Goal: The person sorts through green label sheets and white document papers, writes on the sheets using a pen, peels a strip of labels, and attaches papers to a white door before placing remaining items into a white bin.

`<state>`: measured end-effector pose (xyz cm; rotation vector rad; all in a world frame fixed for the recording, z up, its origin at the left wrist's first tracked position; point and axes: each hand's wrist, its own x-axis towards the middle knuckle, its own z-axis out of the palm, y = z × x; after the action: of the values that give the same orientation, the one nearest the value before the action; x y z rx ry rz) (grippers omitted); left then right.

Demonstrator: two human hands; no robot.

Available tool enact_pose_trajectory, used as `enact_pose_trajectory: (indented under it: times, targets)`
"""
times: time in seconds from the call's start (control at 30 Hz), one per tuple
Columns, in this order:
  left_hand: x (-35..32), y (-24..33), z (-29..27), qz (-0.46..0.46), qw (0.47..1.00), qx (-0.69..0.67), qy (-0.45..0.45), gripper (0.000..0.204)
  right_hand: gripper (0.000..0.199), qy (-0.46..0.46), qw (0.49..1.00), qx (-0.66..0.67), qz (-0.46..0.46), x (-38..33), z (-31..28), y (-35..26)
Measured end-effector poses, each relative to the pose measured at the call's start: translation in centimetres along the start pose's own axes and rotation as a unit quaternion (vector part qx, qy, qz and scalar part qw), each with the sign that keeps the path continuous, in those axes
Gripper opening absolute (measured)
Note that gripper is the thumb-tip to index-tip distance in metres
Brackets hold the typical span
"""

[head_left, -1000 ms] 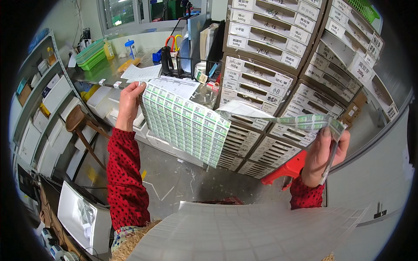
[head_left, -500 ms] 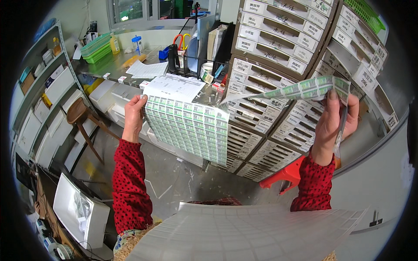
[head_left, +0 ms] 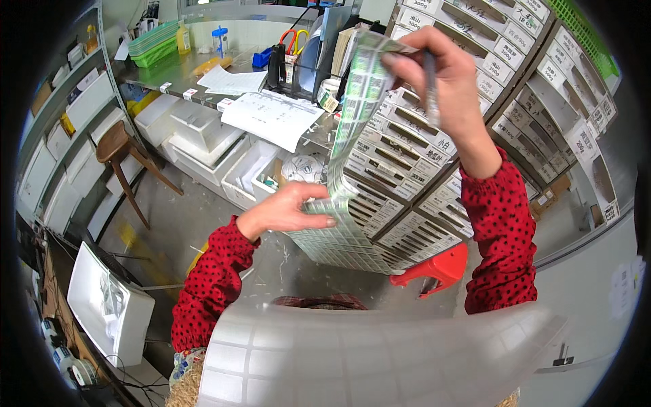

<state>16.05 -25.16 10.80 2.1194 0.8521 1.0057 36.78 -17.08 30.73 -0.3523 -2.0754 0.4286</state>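
Observation:
My left hand (head_left: 291, 209) pinches the edge of a sheet of green-and-white printed labels (head_left: 332, 241) between thumb and fingers. The sheet hangs below that hand, tilted away. Up and to the right, my right hand (head_left: 444, 85) grips the upper end of a narrow label strip (head_left: 356, 102), which runs down toward my left hand. Whether strip and sheet are still joined there, I cannot tell. A thin grey stick-like tool (head_left: 431, 88) is also held in my right hand. Close to my body, a whitish translucent sheet with a grid (head_left: 325, 353) fills the bottom.
A tall stack of labelled drawers (head_left: 468, 41) stands ahead and right, with a red plastic stool (head_left: 441, 268) below. The metal counter (head_left: 183, 78) carries papers (head_left: 271, 119), scissors (head_left: 293, 41) and green baskets (head_left: 152, 47). Leftward are a wooden stool (head_left: 122, 146) and shelving (head_left: 102, 54).
My right hand has moved left and up with the strip, which now hangs steeply. My left hand has shifted right and down along the sheet, whose printed face has turned away.

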Motion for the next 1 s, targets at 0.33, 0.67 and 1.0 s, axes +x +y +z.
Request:
enact_pose_trajectory:
  times: [0.33,0.67,1.0]
  targets:
    - [1.5,0.4,2.6,-0.121,0.964,-0.211,0.106,0.017,0.043,-0.240,0.892,-0.348,0.159,-3.1,1.6,2.6]
    - [3.6,2.6,0.7,-0.117,0.965,-0.233,0.030,0.013,0.016,-0.456,0.879,-0.137,0.012,-6.0,1.1,2.3]
    - [4.4,2.7,1.1,-0.087,0.936,-0.322,0.110,0.017,0.017,-0.347,0.931,-0.108,-0.046,-6.8,1.0,3.8]
